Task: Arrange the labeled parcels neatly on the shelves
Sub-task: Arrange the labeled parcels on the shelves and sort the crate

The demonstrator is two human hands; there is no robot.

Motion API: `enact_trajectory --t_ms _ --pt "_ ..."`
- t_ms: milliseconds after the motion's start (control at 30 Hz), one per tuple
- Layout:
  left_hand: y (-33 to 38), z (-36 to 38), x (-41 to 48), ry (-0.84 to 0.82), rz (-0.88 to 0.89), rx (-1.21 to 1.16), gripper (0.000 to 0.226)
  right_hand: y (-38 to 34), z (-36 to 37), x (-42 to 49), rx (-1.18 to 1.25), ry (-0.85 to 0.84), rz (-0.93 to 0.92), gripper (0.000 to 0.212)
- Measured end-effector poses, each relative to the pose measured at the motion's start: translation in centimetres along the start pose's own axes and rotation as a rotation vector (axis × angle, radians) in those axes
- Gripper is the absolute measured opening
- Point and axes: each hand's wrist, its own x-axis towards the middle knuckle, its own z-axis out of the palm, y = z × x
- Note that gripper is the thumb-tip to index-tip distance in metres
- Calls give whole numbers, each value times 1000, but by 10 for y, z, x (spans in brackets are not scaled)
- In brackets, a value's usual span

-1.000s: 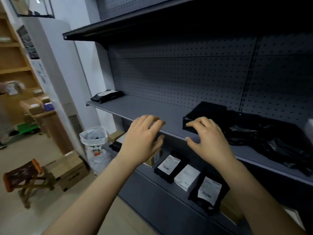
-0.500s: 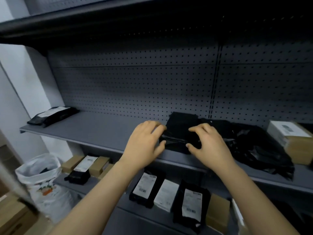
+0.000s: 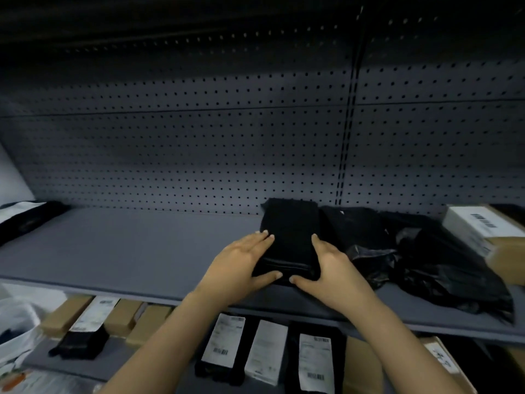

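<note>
Middle shelf [image 3: 136,251], grey metal, pegboard back panel [image 3: 199,152]. Black parcel [image 3: 289,237]: flat, lying lengthwise front to back near the shelf's front edge, label not visible from this side. Left hand [image 3: 238,265]: fingers spread flat along the parcel's left edge, thumb at its near corner, pressing rather than closed around it. Right hand [image 3: 329,265]: fingers along the parcel's right edge, thumb at the near edge, likewise clasping it from the side. Loose heap of black bags [image 3: 412,257]: crumpled, just right of the held parcel, touching it; how many there are is hard to tell in the dim light. Cardboard box [image 3: 488,231]: white label on top, far right of the same shelf. Black parcel with white label [image 3: 25,217]: far left end, well apart. Lower shelf [image 3: 119,356]: a row of black labeled parcels [image 3: 227,342] and brown boxes [image 3: 125,317], labels facing up.
</note>
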Motion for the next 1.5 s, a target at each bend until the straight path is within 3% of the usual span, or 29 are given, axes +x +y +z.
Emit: enact_trajectory --t_ms 67,167,233,400,633,767,867,1067,1300,1433,1500 --pt "-5 5 -1 -12 5 -45 76 -1 4 0 3 5 41 99" --pt "-12 9 -1 28 24 -79 73 0 6 2 7 63 62 62" --pt "-17 11 0 49 29 -99 72 0 6 2 -5 80 52 54" --pt "-32 8 -4 80 8 -222 70 -11 15 1 57 172 23 83" --pt "-69 8 -14 36 -2 -379 59 -47 27 11 140 281 -93 67" --pt "-85 -4 -16 150 80 -456 61 -69 34 25 160 286 -127 75" --pt "-91 -19 -12 168 192 -415 69 -78 45 31 235 317 -90 95" --pt "-107 -23 -9 175 231 -261 53 -84 68 38 317 335 40 107" --pt "-135 -26 -20 223 78 -352 54 -86 83 48 254 154 115 84" --pt "-151 -23 -25 189 -13 -468 69 -98 91 55 222 203 56 68" --pt "-159 -20 -28 166 -63 -500 63 -104 91 57 191 239 7 58"
